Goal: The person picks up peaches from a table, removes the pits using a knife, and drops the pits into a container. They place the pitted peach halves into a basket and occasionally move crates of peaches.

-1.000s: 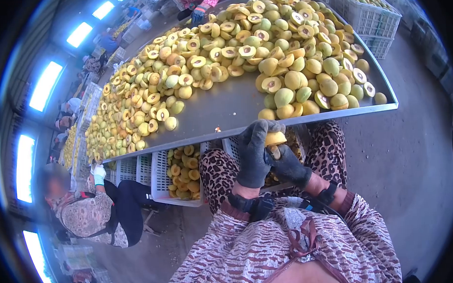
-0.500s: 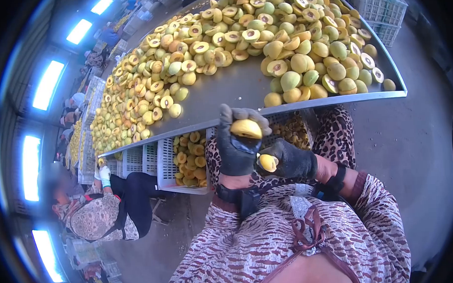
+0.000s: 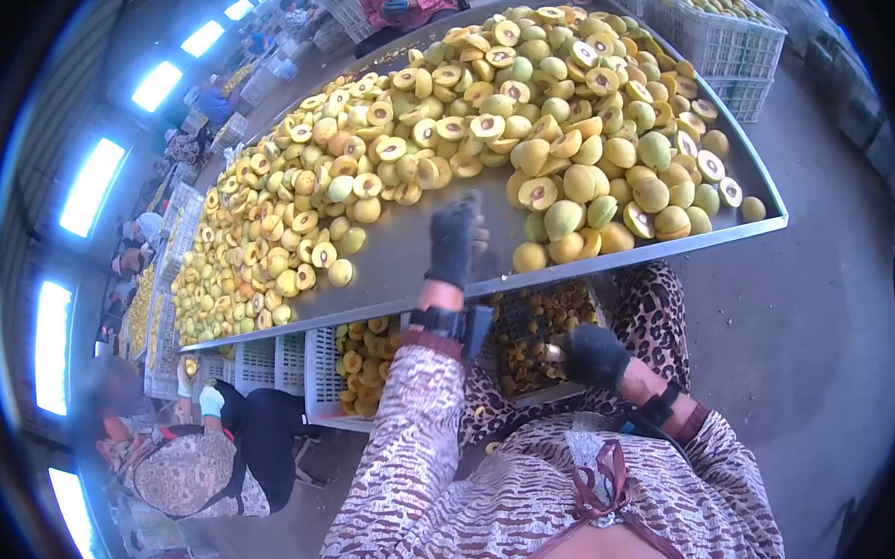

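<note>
My left hand (image 3: 456, 242), in a dark glove, stretches over the bare metal of the sorting table (image 3: 392, 254). Its fingers are half bent and apart, with no fruit visible in them. Halved apricots (image 3: 537, 194), some showing brown pits, lie heaped just beyond and to the right of it. Lower down, my gloved right hand (image 3: 596, 359) is closed around a small tool with a pale, shiny tip (image 3: 554, 353); its handle is hidden in the fist. Beneath that tip is a crate of brownish-yellow fruit scraps (image 3: 528, 321), between my knees.
A white crate of apricot halves (image 3: 369, 361) stands under the table's front edge (image 3: 654, 253). At the left a co-worker (image 3: 193, 466) sits by the table. Another person (image 3: 403, 5) is across it. Stacked crates (image 3: 720, 43) stand at the far right.
My left hand has moved forward over the table, and the apricot half it held is gone from it. My right hand has moved right and down; the yellow piece beside it is gone.
</note>
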The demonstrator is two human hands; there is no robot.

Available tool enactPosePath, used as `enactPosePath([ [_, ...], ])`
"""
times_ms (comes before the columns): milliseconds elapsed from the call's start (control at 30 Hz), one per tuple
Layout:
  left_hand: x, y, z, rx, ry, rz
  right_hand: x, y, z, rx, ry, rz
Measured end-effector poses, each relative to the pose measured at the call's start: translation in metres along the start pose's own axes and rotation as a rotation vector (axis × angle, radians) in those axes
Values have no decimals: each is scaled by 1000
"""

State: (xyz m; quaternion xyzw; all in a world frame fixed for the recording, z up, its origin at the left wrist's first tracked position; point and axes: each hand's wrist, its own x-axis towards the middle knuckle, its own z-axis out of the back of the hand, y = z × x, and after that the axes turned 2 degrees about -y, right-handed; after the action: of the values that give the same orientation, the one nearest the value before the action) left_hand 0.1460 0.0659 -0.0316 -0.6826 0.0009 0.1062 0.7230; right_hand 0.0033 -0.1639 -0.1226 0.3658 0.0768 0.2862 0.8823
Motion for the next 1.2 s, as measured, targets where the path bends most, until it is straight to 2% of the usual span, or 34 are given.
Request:
enactPosePath([
  [33,27,8,-16,3,169,144,-4,-1,-2,7,29,-41],
  [100,55,34,-78,667,-89,-120,-14,9,14,-14,-6,-76],
  [133,39,17,-101,755,-212,-141,-17,11,20,-21,-33,-96],
  [200,58,51,-105,601,-411,-358,-19,6,24,-41,-83,-100],
  [267,43,36,-70,77,-82,-42,-13,5,32,519,-378,-62],
  [300,9,10,-63,-74,-42,-50,-10,17,45,621,-440,-96],
  [333,-9,1,-48,-183,56,-60,-4,22,50,637,-441,-91],
  [400,-45,-3,-34,-295,70,-107,10,30,54,790,-371,-135],
  [467,-87,-11,-27,-384,142,-71,27,47,49,739,-354,-91],
  [533,-116,-10,-26,-395,163,-79,41,60,37,733,-438,21],
  [600,-138,-12,-36,-601,183,-144,48,63,31,743,-400,1],
  [667,-142,-2,-37,-610,128,-174,55,55,24,531,-353,-102],
  [700,-139,8,-33,-390,79,-279,51,58,31,661,-285,-156],
  [767,-135,26,-31,49,-15,-478,47,55,22,730,-301,-141],
  [800,-136,27,-35,38,-7,-478,44,56,21,805,-314,-119],
  [900,-138,23,-46,-4,-72,-523,37,60,25,753,-392,-92],
  [967,-140,8,-52,-437,40,-347,39,61,27,692,-414,-94],
  [1000,-139,7,-53,-442,37,-346,40,63,29,637,-432,-93],
  [1067,-137,6,-52,-155,-24,-472,40,67,37,570,-394,-45],
  [1100,-137,5,-51,-152,-33,-471,41,70,39,508,-363,3],
  [1167,-138,2,-53,-521,13,-290,41,70,34,556,-381,46],
  [1200,-139,2,-54,-521,11,-289,41,69,31,599,-403,83],
])
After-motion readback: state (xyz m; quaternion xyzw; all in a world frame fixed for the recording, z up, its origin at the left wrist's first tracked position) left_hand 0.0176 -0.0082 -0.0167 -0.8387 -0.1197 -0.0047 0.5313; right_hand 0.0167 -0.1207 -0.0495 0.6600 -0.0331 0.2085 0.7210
